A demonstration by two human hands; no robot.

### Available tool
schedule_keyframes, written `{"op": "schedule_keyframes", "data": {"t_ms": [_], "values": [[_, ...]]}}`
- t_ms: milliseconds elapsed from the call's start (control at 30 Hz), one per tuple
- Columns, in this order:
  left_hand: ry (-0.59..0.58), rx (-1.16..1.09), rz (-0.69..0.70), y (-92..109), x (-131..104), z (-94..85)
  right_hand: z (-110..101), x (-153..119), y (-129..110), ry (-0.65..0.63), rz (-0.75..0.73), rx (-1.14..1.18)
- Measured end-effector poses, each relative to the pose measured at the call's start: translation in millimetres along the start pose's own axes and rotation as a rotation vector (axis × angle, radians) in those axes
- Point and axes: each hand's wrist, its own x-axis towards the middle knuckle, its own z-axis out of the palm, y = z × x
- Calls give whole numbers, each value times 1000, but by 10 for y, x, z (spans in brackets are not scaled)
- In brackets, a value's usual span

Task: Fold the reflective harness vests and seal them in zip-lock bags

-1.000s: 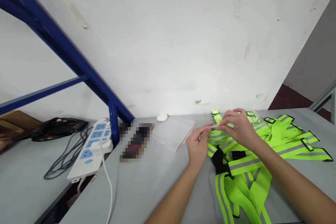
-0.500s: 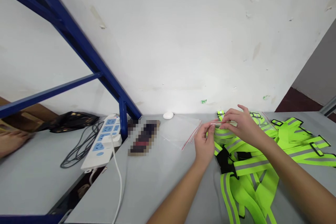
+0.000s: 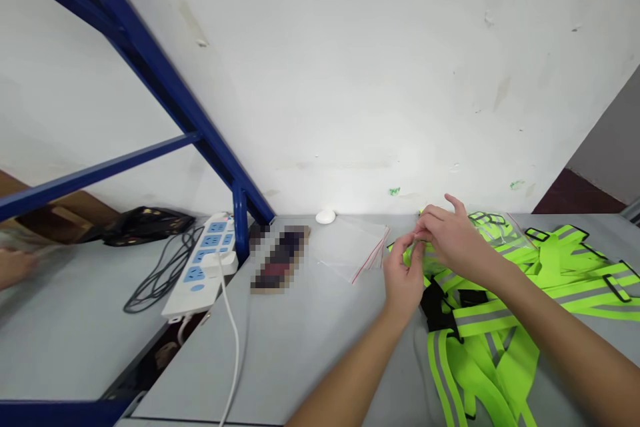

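My left hand (image 3: 404, 275) and my right hand (image 3: 453, 235) meet at the top edge of a clear zip bag (image 3: 434, 259) with yellow-green reflective strap in it. Both pinch that edge, the fingertips of the two hands close together at its left end. Much of the bag is hidden behind my fingers. Beneath and right of my hands lies a heap of yellow-green reflective straps (image 3: 505, 360) with black buckles. A filled clear bag (image 3: 500, 230) rests behind my right hand. Flat clear bags with red seal lines (image 3: 347, 247) lie left of my left hand.
A white power strip (image 3: 200, 267) with a plugged white cable and black cords is at the left, beside a blue metal frame (image 3: 175, 107). A small white object (image 3: 325, 216) and a blurred-out item (image 3: 281, 259) lie by the wall. Another person's hand (image 3: 15, 267) shows at far left.
My right hand has moved left along the bag's edge to my left hand. The view has shifted slightly. The other person's hand has drawn back to the left.
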Motion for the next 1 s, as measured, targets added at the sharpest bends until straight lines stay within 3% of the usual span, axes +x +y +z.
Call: {"op": "schedule_keyframes", "data": {"t_ms": [567, 1000], "values": [[49, -110, 39, 69, 20, -2, -34, -138, 198, 56, 50, 153], [28, -151, 38, 135, 46, -37, -24, -82, 97, 35, -4, 116]]}}
